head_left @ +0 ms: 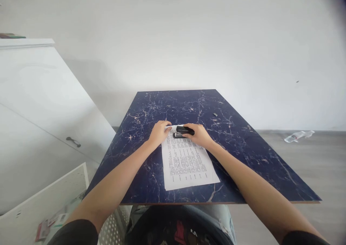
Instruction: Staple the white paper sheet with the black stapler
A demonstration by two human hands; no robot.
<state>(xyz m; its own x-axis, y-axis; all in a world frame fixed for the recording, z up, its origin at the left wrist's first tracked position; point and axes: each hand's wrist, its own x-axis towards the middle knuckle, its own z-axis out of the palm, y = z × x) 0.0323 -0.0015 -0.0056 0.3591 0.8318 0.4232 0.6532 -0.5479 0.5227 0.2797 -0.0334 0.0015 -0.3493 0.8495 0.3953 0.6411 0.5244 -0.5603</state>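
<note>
While right hand (198, 134) around black stapler (185, 130), left hand (159, 132) at edge of printed paper (186, 162), its pinch unclear.

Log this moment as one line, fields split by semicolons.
left hand: at far-left corner of printed sheet; right hand: gripping black stapler over sheet's far end; sheet: on blue table

A white paper (186, 160) is carrying lines of dark print, but the characters are appearing too small and blurred for any word, number or sign to be read.
</note>
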